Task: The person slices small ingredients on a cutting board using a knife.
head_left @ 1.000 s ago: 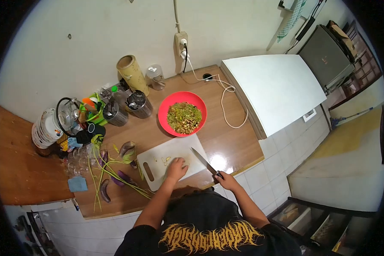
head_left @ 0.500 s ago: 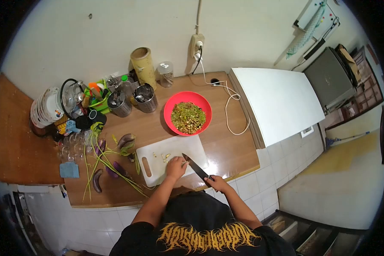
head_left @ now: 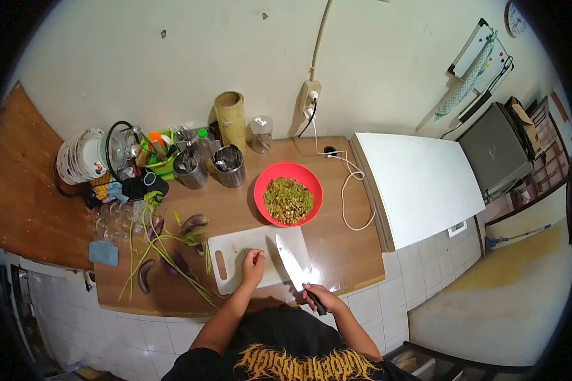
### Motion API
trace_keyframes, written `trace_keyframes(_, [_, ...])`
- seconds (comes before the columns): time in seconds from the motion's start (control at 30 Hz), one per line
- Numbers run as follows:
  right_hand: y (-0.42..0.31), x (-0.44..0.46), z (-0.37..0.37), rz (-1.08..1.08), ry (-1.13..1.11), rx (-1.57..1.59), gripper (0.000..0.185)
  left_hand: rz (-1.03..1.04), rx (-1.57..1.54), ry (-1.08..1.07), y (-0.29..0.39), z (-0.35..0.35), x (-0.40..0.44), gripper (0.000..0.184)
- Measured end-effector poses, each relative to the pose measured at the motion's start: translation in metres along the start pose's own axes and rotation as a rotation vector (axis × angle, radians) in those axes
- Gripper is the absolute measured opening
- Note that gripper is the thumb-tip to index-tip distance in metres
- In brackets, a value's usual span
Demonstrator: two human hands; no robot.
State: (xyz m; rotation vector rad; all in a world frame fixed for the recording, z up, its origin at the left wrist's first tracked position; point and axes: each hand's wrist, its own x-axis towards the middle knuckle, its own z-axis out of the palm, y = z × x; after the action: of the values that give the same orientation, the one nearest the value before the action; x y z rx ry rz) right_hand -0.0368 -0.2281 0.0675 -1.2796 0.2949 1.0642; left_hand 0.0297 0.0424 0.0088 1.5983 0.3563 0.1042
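My right hand point(head_left: 321, 297) grips the black handle of a kitchen knife point(head_left: 290, 261). The broad blade points away from me over the right part of the white cutting board point(head_left: 278, 244), its flat side catching the light. Above the board's middle, my left hand point(head_left: 253, 265) is closed with fingers curled in; whatever it may hold is hidden. A few small pale-green pieces point(head_left: 235, 248) lie on the board by the handle slot. Just beyond the board stands a red bowl point(head_left: 260, 202) of chopped green vegetables point(head_left: 288, 200).
Eggplants point(head_left: 146, 275) and long green beans point(head_left: 133, 260) lie left of the board, near a blue sponge point(head_left: 103, 253). Behind are metal utensil holders point(head_left: 230, 174), a bamboo tube point(head_left: 230, 120) and a dish rack with plates point(head_left: 76, 155). A white cable point(head_left: 344, 190) runs beside a white appliance point(head_left: 419, 187).
My left hand has come away from the blade and is now a closed fist. The knife has turned flat-side up and shifted slightly. Fewer pieces show on the board. The view has tilted up.
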Motion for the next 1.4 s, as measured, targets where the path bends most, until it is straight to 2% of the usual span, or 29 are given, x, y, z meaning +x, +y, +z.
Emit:
trace_keyframes(0.07, [-0.024,0.002,0.009,-0.276,0.069,0.076,0.037,0.019,-0.014,-0.005,-0.017,-0.010,0.005,0.014])
trace_keyframes(0.1, [-0.032,0.012,0.015,-0.292,0.236,0.093,0.029,0.005,-0.003,-0.031,-0.020,-0.014,0.006,0.013])
trace_keyframes(0.13, [-0.038,0.024,0.013,-0.408,0.388,-0.133,0.026,-0.010,0.008,-0.056,-0.021,-0.017,0.005,0.013])
trace_keyframes(0.2, [-0.052,0.042,0.014,-0.693,0.918,-0.811,0.029,0.000,0.018,-0.056,-0.022,-0.019,0.001,0.013])
trace_keyframes(0.3, [-0.071,0.039,0.010,-0.596,1.009,-0.978,0.037,0.024,0.009,-0.045,-0.021,-0.022,-0.005,0.013])
trace_keyframes(0.33, [-0.075,0.039,0.010,-0.606,1.015,-0.980,0.037,0.035,-0.009,-0.039,-0.021,-0.020,-0.005,0.012])
trace_keyframes(0.4, [-0.071,0.032,0.012,-0.482,1.028,-1.018,0.042,0.004,-0.060,-0.030,-0.021,-0.021,-0.005,0.012])
trace_keyframes(0.47, [-0.065,0.024,0.011,-0.457,1.028,-1.037,0.044,0.045,0.110,-0.006,-0.019,-0.029,-0.008,0.010])
trace_keyframes(0.53, [-0.062,0.025,0.008,-0.444,1.008,-1.063,0.045,0.020,0.093,-0.011,-0.029,-0.039,-0.007,0.011])
trace_keyframes(0.6, [-0.046,0.022,0.004,-0.473,1.036,-1.039,0.048,-0.002,0.338,-0.031,-0.022,-0.050,-0.005,0.012])
trace_keyframes(0.63, [-0.042,0.020,0.003,-0.547,1.038,-1.004,0.042,0.086,0.402,-0.003,-0.021,-0.054,-0.005,0.011])
trace_keyframes(0.67, [-0.033,0.021,0.001,-0.531,1.012,-1.005,0.042,0.177,0.470,0.024,-0.020,-0.057,-0.003,0.012])
trace_keyframes(0.7, [-0.022,0.028,-0.005,-0.682,0.964,-0.905,0.039,0.157,0.484,0.028,-0.021,-0.061,0.000,0.012])
trace_keyframes(0.73, [-0.016,0.028,-0.005,-0.829,0.919,-0.797,0.036,0.242,0.502,0.055,-0.023,-0.062,0.003,0.013])
trace_keyframes(0.77, [-0.010,0.024,-0.006,-0.660,0.817,-0.707,0.028,0.331,0.518,0.077,-0.024,-0.063,0.005,0.016])
trace_keyframes(0.8, [-0.001,0.023,-0.008,-0.650,0.814,-0.699,0.028,0.323,0.526,0.071,-0.020,-0.064,0.006,0.016])
trace_keyframes(0.87, [0.021,0.024,-0.017,-0.502,0.689,-0.740,0.025,0.426,0.815,0.009,-0.008,-0.064,0.007,0.025])
trace_keyframes(0.9, [0.030,0.023,-0.019,-0.465,0.660,-0.723,0.025,0.398,0.776,-0.038,-0.005,-0.060,0.010,0.028])
trace_keyframes(1.07, [0.064,0.023,-0.024,-0.466,0.646,-0.762,0.028,0.440,0.968,-0.143,0.008,-0.051,0.024,0.021])
trace_keyframes(1.2, [0.048,0.014,-0.012,-0.471,0.617,-0.701,0.031,0.468,1.069,-0.196,0.004,-0.038,0.035,0.012])
trace_keyframes(1.33, [0.033,0.021,-0.003,-0.352,0.650,-0.743,0.035,0.507,0.952,-0.331,-0.004,-0.009,0.023,0.011])
trace_keyframes(1.37, [0.031,0.024,0.000,-0.436,0.670,-0.750,0.038,0.520,0.893,-0.364,-0.008,0.000,0.017,0.012])
trace_keyframes(1.4, [0.029,0.028,0.003,-0.429,0.686,-0.739,0.038,0.531,0.834,-0.397,-0.012,0.009,0.010,0.012])
